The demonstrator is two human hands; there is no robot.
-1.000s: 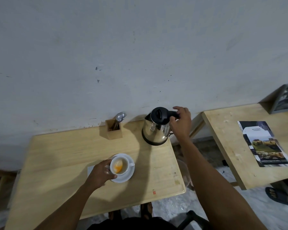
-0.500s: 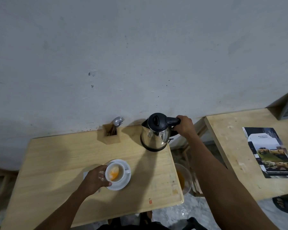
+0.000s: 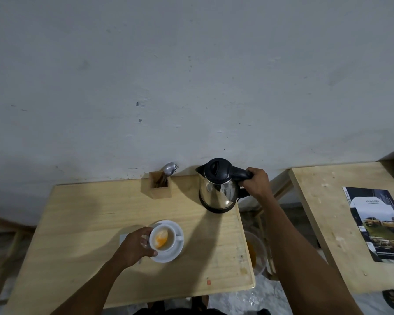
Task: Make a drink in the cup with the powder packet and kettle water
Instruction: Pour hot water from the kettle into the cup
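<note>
We note right hand [image 3: 255, 181], loosely on handle a second ago, now wrapped fully round handle of steel kettle [image 3: 218, 189]; kettle on table [image 3: 82, 214] at back right, not lifted. Left hand [image 3: 134, 246] unchanged, fingers curled round white cup [image 3: 163, 238] on saucer [image 3: 175, 253]. Orange powder in cup, dry. Packet not clearly identifiable. We judge pour imminent; cup steadied.

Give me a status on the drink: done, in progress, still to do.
Done: orange powder lies in the cup on its saucer. In hand: the left hand steadies the cup, the right hand grips the handle of the kettle, which stands on the table. Left: pouring water, and probably stirring.
</note>
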